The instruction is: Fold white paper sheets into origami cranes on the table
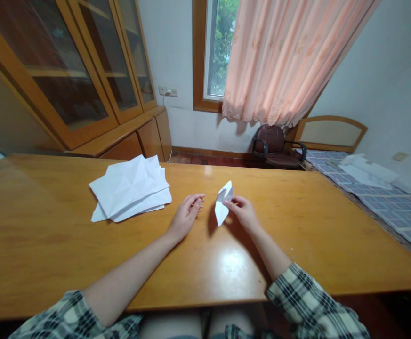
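Note:
A small folded white paper boat [221,207], pointed at both ends, is pinched at its right side between the thumb and fingers of my right hand [243,213]. It is tilted just over the table, with its shadow beneath. To its left, my left hand [187,214] rests on the tabletop, apart from the paper. Its fingers are loosely curled with small gaps between them, and nothing shows in them. A stack of creased white paper sheets [131,188] lies beyond my left hand, toward the left.
Everything sits on a glossy wooden table [50,245]. Behind it are a glass-door cabinet [120,113] at left, a brown armchair [276,146] and a pink curtain [272,61]. A bed [378,183] with a checked cover stands to the right.

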A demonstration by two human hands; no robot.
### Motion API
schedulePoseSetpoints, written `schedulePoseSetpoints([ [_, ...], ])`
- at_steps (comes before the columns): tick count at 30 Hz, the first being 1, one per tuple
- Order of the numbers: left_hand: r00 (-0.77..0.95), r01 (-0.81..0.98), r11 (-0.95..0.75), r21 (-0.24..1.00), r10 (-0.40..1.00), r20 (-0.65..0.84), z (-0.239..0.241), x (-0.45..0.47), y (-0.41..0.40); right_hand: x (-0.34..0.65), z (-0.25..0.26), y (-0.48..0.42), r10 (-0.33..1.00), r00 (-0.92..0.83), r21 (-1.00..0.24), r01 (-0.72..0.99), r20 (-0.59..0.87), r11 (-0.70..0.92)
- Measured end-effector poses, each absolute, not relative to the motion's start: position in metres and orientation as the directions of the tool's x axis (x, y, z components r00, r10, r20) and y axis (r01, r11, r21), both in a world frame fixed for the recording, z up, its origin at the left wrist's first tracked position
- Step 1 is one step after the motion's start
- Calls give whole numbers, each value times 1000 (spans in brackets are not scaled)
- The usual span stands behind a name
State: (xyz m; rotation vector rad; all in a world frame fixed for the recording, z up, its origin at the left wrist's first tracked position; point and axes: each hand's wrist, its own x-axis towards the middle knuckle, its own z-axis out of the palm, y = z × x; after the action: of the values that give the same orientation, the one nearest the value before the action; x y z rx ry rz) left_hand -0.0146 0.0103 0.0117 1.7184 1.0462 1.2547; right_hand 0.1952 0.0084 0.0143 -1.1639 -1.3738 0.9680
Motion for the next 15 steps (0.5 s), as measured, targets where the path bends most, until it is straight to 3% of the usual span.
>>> schedulePoseSetpoints([
  [4,190,233,-396,888,914,358,4,-19,19,235,9,34,942,222,-963,153,252,222],
  [8,179,293,-422,858,906,384,-1,-25,26,267,1,54,922,315,-966,199,223,165],
  [15,170,301,-410,861,911,375,-5,-26,29,270,-11,70,946,208,-930,324,248,172],
])
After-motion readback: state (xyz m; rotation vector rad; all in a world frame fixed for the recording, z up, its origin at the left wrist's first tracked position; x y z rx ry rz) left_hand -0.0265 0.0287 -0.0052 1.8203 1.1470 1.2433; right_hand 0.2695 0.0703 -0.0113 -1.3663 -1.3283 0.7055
